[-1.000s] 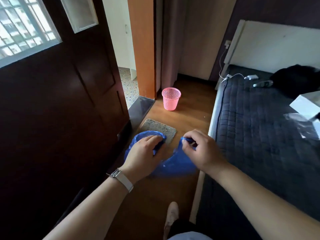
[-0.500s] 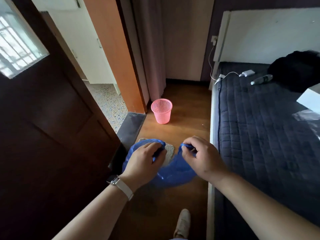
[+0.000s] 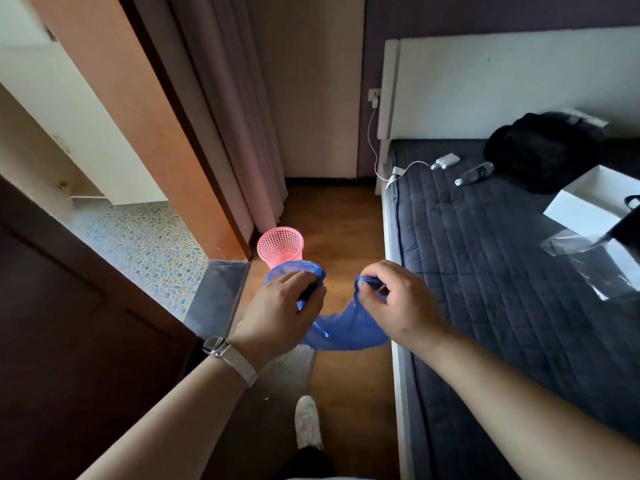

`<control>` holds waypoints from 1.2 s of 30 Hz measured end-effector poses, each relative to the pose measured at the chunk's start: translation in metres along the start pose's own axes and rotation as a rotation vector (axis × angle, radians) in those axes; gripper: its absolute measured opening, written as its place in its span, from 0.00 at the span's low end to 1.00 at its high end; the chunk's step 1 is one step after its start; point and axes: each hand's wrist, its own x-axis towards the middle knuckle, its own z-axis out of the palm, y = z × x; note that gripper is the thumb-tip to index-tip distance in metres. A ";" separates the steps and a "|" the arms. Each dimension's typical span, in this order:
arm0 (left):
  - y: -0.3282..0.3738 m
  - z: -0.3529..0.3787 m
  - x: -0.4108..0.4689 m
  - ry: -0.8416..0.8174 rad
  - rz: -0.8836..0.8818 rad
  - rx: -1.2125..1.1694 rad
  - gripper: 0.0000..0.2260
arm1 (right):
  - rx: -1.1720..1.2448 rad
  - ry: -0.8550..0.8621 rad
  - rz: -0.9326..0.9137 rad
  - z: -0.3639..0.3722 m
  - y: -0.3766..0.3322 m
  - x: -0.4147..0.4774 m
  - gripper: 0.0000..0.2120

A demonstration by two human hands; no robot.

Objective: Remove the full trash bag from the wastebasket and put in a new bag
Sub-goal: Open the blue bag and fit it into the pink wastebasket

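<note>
Looks like the pink wastebasket [image 3: 280, 247] ahead on the floor is already empty. We've got the new blue bag [image 3: 346, 329] pinched in left hand [image 3: 277, 308] and right hand [image 3: 398, 303], mouth spread, still needs fitting.

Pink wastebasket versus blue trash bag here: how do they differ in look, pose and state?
The pink wastebasket is rigid perforated plastic; the blue trash bag is a limp, translucent film. The wastebasket stands upright on the wooden floor, untouched and unlined; the bag hangs in the air, its mouth pulled apart by the left hand and right hand. Both are open at the top.
</note>
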 end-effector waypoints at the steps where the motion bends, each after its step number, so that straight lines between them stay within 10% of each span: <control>1: -0.006 0.004 0.013 0.004 0.012 -0.013 0.09 | -0.010 0.002 0.017 0.002 0.008 0.010 0.09; 20: -0.178 0.054 0.332 0.069 0.104 -0.116 0.12 | -0.111 -0.007 0.033 0.060 0.131 0.318 0.08; 36: -0.294 0.067 0.461 0.154 -0.147 0.079 0.12 | 0.072 -0.158 -0.057 0.148 0.232 0.523 0.04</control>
